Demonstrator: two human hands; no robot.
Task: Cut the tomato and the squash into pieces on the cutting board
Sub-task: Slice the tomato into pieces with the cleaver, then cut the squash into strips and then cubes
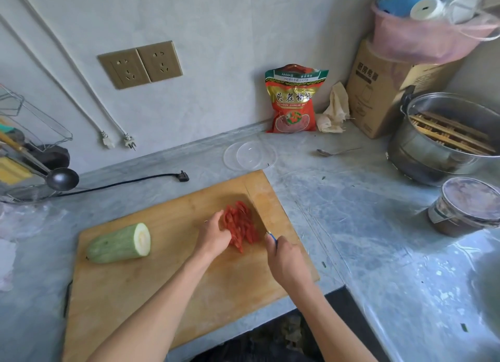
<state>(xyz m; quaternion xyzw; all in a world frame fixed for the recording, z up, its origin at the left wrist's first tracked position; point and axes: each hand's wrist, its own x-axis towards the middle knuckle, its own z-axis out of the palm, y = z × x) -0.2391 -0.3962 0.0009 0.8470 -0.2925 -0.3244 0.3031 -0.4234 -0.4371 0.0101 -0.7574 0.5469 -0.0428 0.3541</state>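
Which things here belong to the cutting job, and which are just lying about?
Job:
- wooden cutting board
- red tomato strips, left hand resting on them
- pale green squash half, uncut
- blue-handled knife in the right hand's grip

Lying about:
- clear round plastic lid
- metal spoon
- red snack bag
- steel pot
- black ladle

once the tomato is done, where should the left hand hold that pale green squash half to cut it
Probably across the rounded skin of the pale green squash half, from above, near its tapered left end. It lies on its side on the wooden cutting board, flat cut face pointing right, where slicing would start.
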